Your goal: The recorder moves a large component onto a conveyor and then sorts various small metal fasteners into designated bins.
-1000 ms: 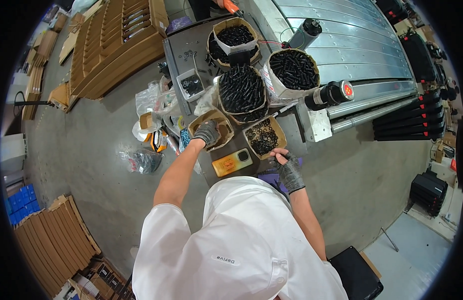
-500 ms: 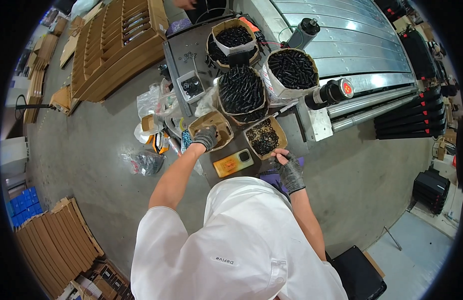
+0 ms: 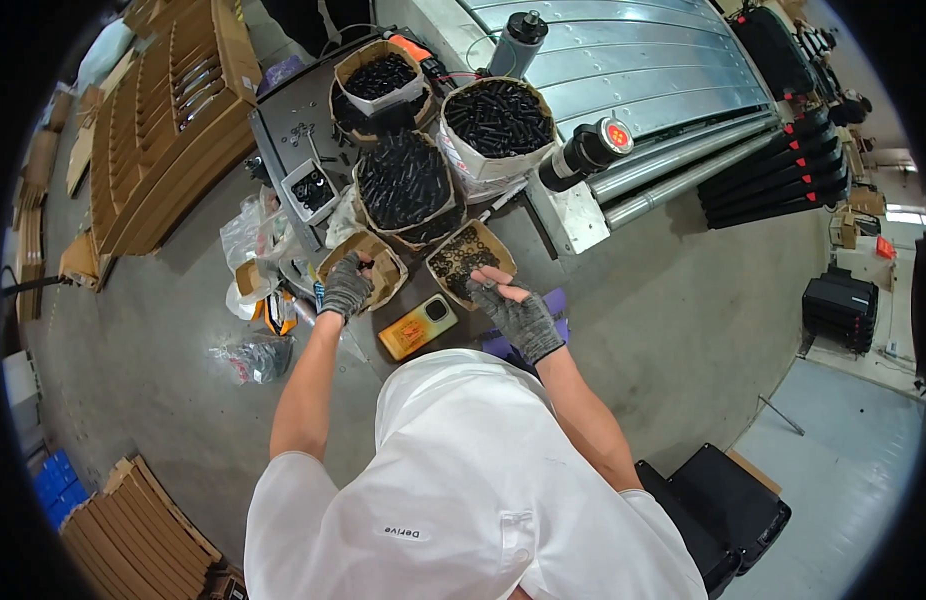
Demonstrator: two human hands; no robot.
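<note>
My left hand, in a grey fingerless glove, reaches into a brown cardboard box on the left of the table. Its fingers are curled together at the box's inside; whatever they hold is too small to make out. My right hand, gloved alike, is over the near right edge of a second cardboard box, which holds many small dark rings. The fingers of that hand are stretched out and somewhat apart, with nothing visible in them. Between the two hands lies a yellow-orange phone.
Behind stand bags of black cylindrical parts and a smaller bag. A white tray with dark pieces sits at the left. A metal roller conveyor borders the table on the right, with a red-topped button post.
The whole view has shifted, so the table sits further left. My right hand has moved over the ring box and its fingers have straightened out. My left hand stays at its box.
</note>
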